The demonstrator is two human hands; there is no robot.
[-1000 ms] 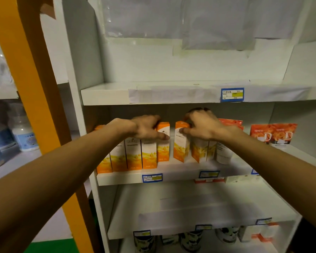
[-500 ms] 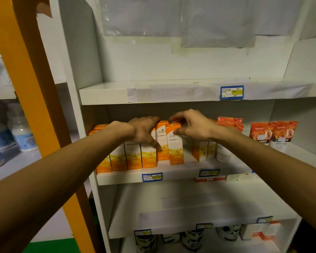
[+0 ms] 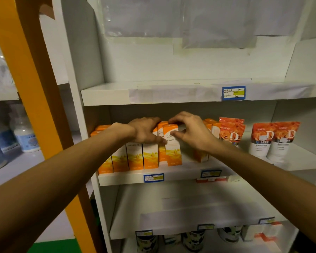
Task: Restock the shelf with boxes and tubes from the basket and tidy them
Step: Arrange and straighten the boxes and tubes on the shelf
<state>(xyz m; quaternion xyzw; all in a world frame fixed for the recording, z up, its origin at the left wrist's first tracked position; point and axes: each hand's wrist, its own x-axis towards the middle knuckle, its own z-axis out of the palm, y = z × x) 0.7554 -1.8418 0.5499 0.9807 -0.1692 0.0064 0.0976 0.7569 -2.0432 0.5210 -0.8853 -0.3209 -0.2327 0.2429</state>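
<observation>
Shelf: we face a white shelf; on its middle level a row of orange-and-white boxes stands upright, side by side, at the left.
Left hand: our left hand lies over the tops of the row, fingers fairly straight and pressing, thumb reaching down the fronts.
Right hand: our right hand pinches the end box, fingers on its top, thumb on its front, beside the row's right end.
Further right: a second group of orange boxes stands apart behind our right wrist; then orange-topped tubes.
Basket: not in view.
Risk, tipping: the end box stands slightly forward of its neighbours; pushing high on it could topple it backward or sideways.
Risk, domino: too hard a squeeze from both sides may buckle the row and knock boxes off the front edge.
Risk, wrist: our right forearm could brush the boxes behind it.
</observation>
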